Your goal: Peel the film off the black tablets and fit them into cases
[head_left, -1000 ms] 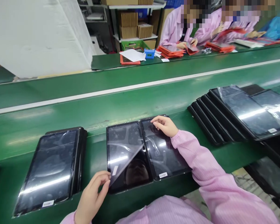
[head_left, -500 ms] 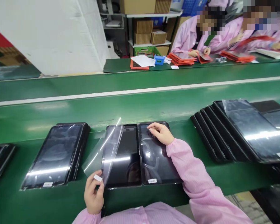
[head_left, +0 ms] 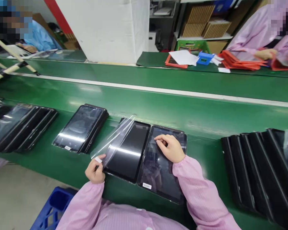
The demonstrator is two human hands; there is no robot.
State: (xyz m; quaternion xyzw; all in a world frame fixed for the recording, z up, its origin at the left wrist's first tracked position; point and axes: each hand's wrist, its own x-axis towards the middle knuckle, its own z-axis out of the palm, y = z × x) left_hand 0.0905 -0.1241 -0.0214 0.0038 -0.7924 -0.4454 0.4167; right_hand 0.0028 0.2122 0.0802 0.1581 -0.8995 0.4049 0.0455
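Note:
My left hand pinches the white tab of a transparent protective film, which is peeled up and tilted over the left edge of a black tablet. That tablet's glass lies bare and glossy on the green belt. My right hand rests with curled fingers on the screen of a second tablet right next to it, holding nothing. This tablet has a small white label near its lower edge, and a film may still cover it, though I cannot tell from here.
Stacks of black tablets lie to the right, and more stand to the left on the green conveyor belt. A blue plastic crate sits on the floor below. Beyond the belt, a co-worker's pink sleeve reaches over red cases.
The film has lifted off the left tablet and now stands raised from its screen, held by my left hand. My view has swung round, and my right hand stays on the second tablet.

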